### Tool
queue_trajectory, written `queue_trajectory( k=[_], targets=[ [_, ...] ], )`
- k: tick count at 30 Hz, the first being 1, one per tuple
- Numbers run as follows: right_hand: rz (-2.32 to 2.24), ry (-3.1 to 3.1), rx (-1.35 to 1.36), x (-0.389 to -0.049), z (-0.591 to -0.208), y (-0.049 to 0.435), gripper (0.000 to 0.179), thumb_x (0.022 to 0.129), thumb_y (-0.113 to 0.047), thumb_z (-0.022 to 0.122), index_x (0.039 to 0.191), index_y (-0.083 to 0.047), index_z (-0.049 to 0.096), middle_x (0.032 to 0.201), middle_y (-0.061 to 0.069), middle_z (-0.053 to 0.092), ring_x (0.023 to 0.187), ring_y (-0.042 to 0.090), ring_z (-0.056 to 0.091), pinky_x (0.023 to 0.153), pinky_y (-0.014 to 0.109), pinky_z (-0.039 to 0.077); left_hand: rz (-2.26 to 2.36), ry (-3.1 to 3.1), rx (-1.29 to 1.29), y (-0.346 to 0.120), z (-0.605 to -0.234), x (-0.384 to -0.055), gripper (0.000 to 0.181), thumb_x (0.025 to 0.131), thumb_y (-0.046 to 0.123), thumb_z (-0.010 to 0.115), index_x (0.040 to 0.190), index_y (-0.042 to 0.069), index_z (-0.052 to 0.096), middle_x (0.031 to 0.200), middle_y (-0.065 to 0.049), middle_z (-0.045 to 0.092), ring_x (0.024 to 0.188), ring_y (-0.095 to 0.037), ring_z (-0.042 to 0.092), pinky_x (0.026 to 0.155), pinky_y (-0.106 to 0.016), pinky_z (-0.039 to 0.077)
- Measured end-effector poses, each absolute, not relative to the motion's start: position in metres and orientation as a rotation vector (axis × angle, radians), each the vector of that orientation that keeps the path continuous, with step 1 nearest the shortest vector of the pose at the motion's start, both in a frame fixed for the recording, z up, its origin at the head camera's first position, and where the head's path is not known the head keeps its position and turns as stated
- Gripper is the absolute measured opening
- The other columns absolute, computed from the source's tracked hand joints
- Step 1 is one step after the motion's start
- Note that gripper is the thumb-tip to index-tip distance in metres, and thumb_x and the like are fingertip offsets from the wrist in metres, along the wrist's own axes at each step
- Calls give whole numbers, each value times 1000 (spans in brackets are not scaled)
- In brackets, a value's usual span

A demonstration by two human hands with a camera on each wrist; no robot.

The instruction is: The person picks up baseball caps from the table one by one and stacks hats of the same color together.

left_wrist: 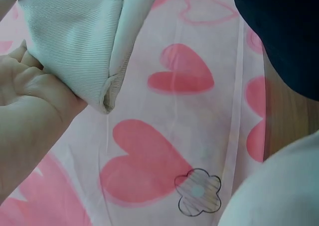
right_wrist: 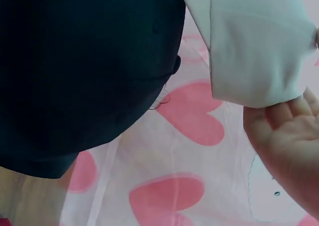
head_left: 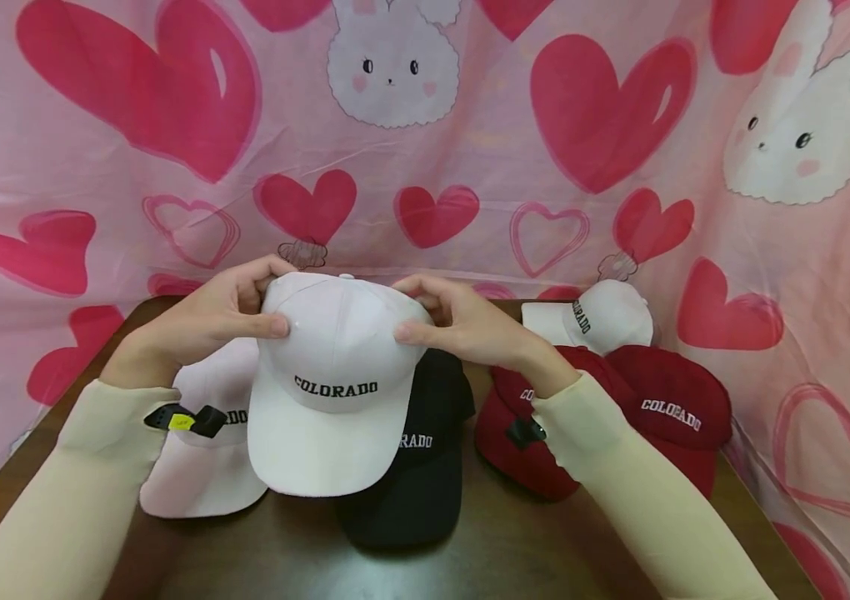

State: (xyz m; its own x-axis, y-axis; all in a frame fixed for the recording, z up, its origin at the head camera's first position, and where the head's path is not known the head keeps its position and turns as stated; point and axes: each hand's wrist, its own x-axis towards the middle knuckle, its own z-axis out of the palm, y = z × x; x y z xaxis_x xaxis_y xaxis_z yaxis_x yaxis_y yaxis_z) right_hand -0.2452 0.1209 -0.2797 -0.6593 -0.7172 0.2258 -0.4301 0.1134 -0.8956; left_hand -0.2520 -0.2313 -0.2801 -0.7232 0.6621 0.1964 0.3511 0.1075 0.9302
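A white baseball cap [head_left: 335,350] lettered COLORADO is held up off the table, brim toward me and downward. My left hand [head_left: 233,308] grips its left side, thumb on the front of the crown and fingers behind. On the opposite side my right hand [head_left: 462,321] holds it the same way. The left wrist view shows the cap's edge [left_wrist: 79,47] against the left palm; in the right wrist view the cap [right_wrist: 259,52] meets the right fingers. Behind and below it lie a pale pink cap [head_left: 203,467] and a black cap [head_left: 417,500], both partly covered.
Two dark red caps, one at the right [head_left: 676,400] and one partly behind my right wrist [head_left: 518,450], lie on the brown wooden table [head_left: 515,550]. Another white cap [head_left: 616,317] sits behind them. A pink heart-and-rabbit cloth [head_left: 485,150] hangs along the table's far side.
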Motion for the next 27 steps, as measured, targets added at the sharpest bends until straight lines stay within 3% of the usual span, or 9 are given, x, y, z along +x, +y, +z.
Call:
queue_trajectory(
  k=[10,21,27],
  targets=[
    [-1493,2388,-1161,-239,-282,96,53,94,-17,82,141,-14,59,113,4,65,98,22,67,89,37,62,1763,2026,1031,-263,-285,-248,39,102,-8,59,138,5,51,119,-11,69,101,-22,74,83,-35,63],
    [-1519,2446,-1080,-236,-290,53,50,97,-26,80,142,-15,59,124,1,68,100,17,66,90,29,59,1746,2130,957,-304,-291,-242,43,103,-8,55,144,4,47,125,-12,65,107,-22,70,86,-32,62],
    [-1519,2423,-1010,-233,-296,27,51,98,-28,79,142,-16,58,119,-1,68,100,14,65,85,26,59,1698,2230,911,-333,-299,-239,46,102,-12,52,145,3,47,124,-11,67,106,-20,71,88,-29,60]
  ],
)
